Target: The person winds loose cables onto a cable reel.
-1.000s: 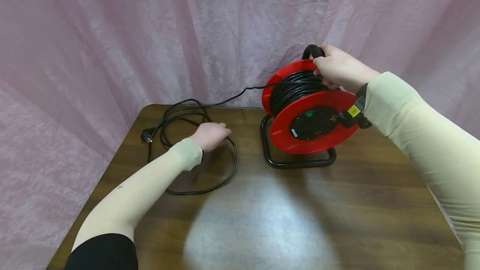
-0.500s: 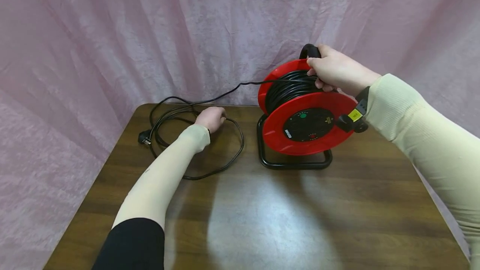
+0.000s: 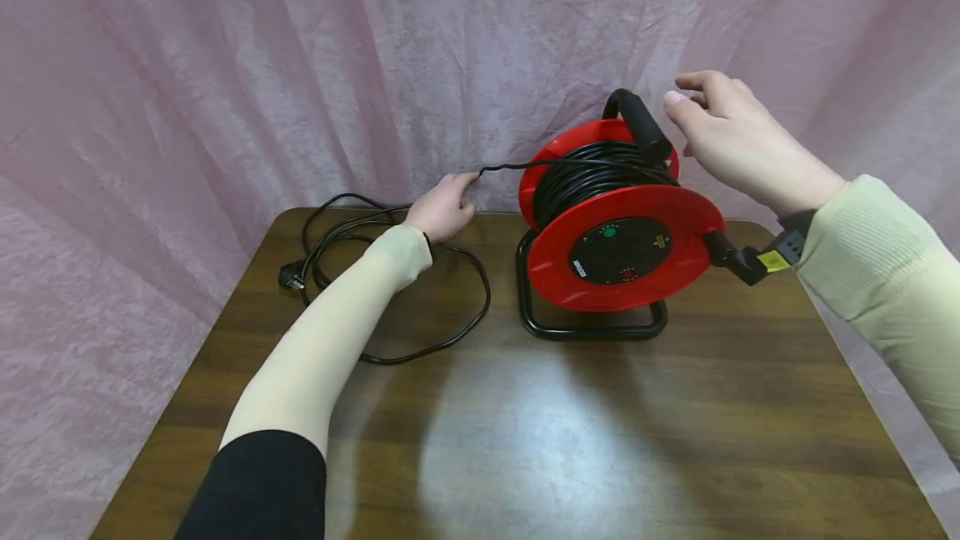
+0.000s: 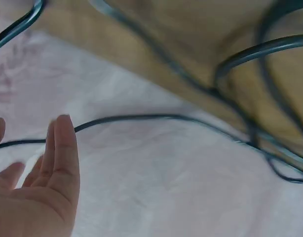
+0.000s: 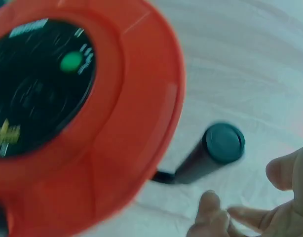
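Note:
A red cable reel (image 3: 551,252) wound with black cable (image 3: 577,190) stands on its black tube frame (image 3: 592,330). My left hand (image 3: 442,207) is at the cable stretch between the reel and the loose loops; its fingers are straight, with the cable crossing at the fingertips in the left wrist view. My right hand (image 3: 727,123) is raised beside the reel's black carry grip (image 3: 641,130), apart from it, holding nothing. A black crank knob (image 3: 742,263) juts from the reel's right side, below the right wrist. In the right wrist view, the grip (image 5: 210,153) stands beside the relaxed fingers.
Loose cable loops (image 3: 483,307) lie on the wooden table (image 3: 525,457) at the left, partly hidden by my left forearm. The plug (image 3: 291,275) lies near the table's left edge. A pink curtain (image 3: 450,57) hangs right behind the table.
My right hand has left the top of the reel and moved right, uncovering the carry grip. My left hand has moved from the loops up and right to the cable stretch leading to the reel.

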`<state>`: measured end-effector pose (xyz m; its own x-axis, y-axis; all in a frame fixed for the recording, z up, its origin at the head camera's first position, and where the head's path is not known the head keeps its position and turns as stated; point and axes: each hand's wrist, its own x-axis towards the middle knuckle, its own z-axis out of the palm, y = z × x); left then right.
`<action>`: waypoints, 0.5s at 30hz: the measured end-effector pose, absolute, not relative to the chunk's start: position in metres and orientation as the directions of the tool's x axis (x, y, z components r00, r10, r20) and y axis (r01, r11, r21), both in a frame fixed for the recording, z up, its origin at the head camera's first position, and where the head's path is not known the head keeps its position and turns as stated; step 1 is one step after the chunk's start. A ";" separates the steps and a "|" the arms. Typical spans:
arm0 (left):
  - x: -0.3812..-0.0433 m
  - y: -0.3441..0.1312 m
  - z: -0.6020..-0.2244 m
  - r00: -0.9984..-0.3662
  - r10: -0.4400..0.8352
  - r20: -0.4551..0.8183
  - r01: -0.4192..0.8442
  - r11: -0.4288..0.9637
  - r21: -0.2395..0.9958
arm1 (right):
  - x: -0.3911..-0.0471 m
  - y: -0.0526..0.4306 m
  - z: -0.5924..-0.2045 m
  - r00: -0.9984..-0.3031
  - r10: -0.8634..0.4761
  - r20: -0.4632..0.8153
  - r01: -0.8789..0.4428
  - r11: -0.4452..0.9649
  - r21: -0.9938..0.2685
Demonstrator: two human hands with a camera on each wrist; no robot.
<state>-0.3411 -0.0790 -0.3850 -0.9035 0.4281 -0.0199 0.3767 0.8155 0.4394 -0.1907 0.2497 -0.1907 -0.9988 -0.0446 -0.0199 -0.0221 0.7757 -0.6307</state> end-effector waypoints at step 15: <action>-0.343 -0.063 -0.353 -0.851 0.513 0.112 0.505 0.742 0.440 | -0.127 0.284 -0.272 -0.988 -0.016 0.153 -0.034 0.993 -0.115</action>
<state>-0.3425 -0.0632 -0.3535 -0.8513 0.5125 0.1125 0.5051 0.7423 0.4403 -0.1270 0.2837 -0.2717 -0.9881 -0.0165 0.1529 -0.0343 0.9928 -0.1148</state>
